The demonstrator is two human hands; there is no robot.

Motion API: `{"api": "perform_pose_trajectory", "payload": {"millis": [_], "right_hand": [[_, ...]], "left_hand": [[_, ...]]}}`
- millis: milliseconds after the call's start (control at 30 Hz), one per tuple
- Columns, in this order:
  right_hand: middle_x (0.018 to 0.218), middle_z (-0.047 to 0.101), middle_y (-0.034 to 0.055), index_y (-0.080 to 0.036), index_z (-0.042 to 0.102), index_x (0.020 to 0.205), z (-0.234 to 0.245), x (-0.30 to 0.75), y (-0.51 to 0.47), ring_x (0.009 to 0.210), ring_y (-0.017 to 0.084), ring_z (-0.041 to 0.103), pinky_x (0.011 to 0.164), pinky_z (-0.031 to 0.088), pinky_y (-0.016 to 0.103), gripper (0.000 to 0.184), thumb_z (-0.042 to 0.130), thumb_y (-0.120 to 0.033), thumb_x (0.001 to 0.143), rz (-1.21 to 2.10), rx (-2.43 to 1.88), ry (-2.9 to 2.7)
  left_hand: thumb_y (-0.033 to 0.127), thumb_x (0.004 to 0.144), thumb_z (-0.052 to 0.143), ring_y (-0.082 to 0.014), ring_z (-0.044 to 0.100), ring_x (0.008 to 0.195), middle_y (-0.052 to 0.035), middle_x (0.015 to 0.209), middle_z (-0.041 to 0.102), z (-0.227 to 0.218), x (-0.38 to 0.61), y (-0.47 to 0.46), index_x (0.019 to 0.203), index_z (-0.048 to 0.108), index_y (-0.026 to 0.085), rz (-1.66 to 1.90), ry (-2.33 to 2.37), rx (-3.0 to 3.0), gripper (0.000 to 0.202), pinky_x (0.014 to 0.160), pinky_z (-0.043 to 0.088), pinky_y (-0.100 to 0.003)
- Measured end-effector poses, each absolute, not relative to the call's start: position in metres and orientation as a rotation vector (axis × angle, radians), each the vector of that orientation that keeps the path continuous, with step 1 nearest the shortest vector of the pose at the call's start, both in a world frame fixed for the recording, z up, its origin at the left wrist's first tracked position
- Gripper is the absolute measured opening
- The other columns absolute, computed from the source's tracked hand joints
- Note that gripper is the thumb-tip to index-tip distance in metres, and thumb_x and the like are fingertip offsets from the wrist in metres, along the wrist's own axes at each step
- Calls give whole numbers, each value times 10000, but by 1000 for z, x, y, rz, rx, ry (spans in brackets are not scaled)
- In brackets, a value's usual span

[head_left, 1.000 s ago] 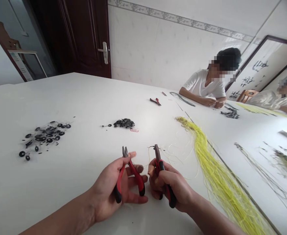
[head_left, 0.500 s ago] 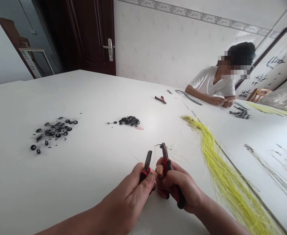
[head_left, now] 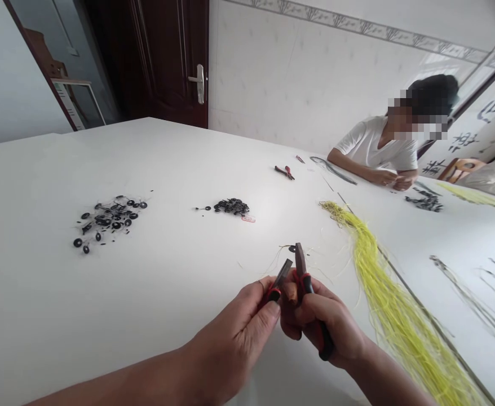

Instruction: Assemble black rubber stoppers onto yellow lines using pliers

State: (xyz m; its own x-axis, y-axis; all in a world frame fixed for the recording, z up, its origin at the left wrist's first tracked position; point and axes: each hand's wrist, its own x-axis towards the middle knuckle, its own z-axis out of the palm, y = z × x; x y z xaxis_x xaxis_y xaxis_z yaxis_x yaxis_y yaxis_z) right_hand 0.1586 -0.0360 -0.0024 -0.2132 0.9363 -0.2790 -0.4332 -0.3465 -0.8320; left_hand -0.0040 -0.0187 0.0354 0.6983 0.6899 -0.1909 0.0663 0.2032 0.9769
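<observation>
Wall: pale tiles [head_left: 306, 79] across the upper frame; dark door [head_left: 167, 56] at upper left.
Table: white table [head_left: 146, 304] filling the middle and lower frame.
Left hand: [head_left: 239, 332] lower centre, closed around the left pliers [head_left: 282, 274].
Right hand: [head_left: 330, 310] right of it, wrapped around the right pliers [head_left: 300, 260].
Black disc: [head_left: 292, 248] mid-frame, at the right pliers' tips; whether pinched or merely touching, I cannot tell.
Pliers' feel: probably rigid, fairly weighty; coated handles should grip well.
Disc's feel: likely light, hard, easily dropped; best nipped by its rim.
Yellow strands: [head_left: 370, 259] right side, seemingly limp, tangle-prone; lift by the bunched upper end.
</observation>
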Motion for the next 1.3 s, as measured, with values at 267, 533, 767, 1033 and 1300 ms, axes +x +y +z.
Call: {"api": "perform_pose_trajectory", "payload": {"millis": [267,533,767,1033,1300], "right_hand": [[440,457,-40,-168,484,583,-3,153,-40,417,92,403,464,289,259,150,429,-53,505,1780,-926,-756],[465,472,-35,-172,462,563,0,154,-39,406,82,372,449,277,254,135,442,-60,490,1800,-970,-762],[505,457,-34,-169,459,562,-5,153,-39,419,81,375,439,282,250,158,420,-44,474,1799,-965,-781],[578,481,-21,-164,439,563,-7,150,-41,446,89,435,423,283,235,159,412,-46,460,1817,-953,-762],[629,505,-7,-163,431,565,-9,149,-39,436,83,431,431,298,240,149,412,-61,457,1813,-988,-750]], "left_hand": [[354,875,337,-137,456,712,0,722,557,23,0,-13,901,534,206,514,708,1282,248,631,350,-249],[386,866,357,-143,450,712,1,700,564,21,1,-12,1050,553,232,533,722,1224,310,629,350,-249],[377,851,410,-125,462,687,1,757,554,8,1,-10,1049,562,255,623,648,1160,278,594,359,-223],[350,871,382,-92,469,581,32,658,524,15,6,-6,1055,545,238,619,625,1121,270,554,347,-215],[468,841,365,-117,420,612,7,710,525,7,1,-7,1251,407,276,543,844,1229,455,573,354,-245]]}}
